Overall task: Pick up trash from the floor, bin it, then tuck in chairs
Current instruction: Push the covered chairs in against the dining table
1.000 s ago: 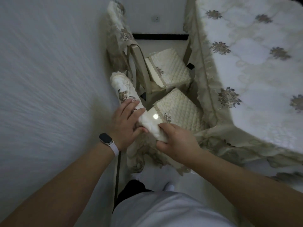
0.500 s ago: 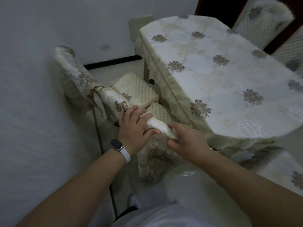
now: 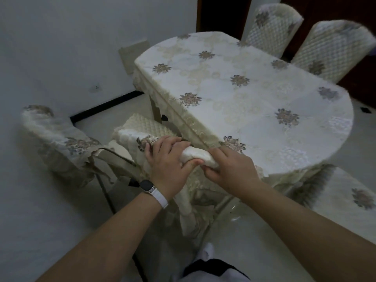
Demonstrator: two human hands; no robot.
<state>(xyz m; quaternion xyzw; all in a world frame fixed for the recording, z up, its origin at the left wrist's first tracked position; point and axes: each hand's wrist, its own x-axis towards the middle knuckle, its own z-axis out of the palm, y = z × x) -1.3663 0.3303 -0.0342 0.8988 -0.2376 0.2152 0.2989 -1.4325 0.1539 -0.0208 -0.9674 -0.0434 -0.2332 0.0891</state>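
At the near-left edge of the table (image 3: pixel 254 102), both hands are on the covered chair (image 3: pixel 130 137) I am tucking in. The left hand (image 3: pixel 167 162) grasps its padded top rail (image 3: pixel 193 156) with fingers curled over the top and thumb beneath. The right hand (image 3: pixel 231 173) is clenched round the rail's end, just beside the left. Compared with a second ago, my view has swung up from the narrow gap along the wall to take in the whole tabletop. The rail now sits close against the hanging tablecloth, whereas this chair's quilted seat was showing well clear of the cloth before. I take that to mean the chair has gone in most of the way, though the hands hide its seat now, so I cannot confirm it. One quilted seat cushion (image 3: pixel 148 126) shows just past the rail (it seems to belong to the neighbouring chair (image 3: pixel 55 137), which stands angled off to the left and looks like the next job). Two more covered chairs (image 3: pixel 272 27) (image 3: pixel 331 47) stand at the far side. I see no trash on the visible floor (image 3: pixel 130 102), so I judge the binning finished. No brand, label or lettering is readable anywhere, and the smartwatch (image 3: pixel 147 185) on the left wrist shows a dark face.
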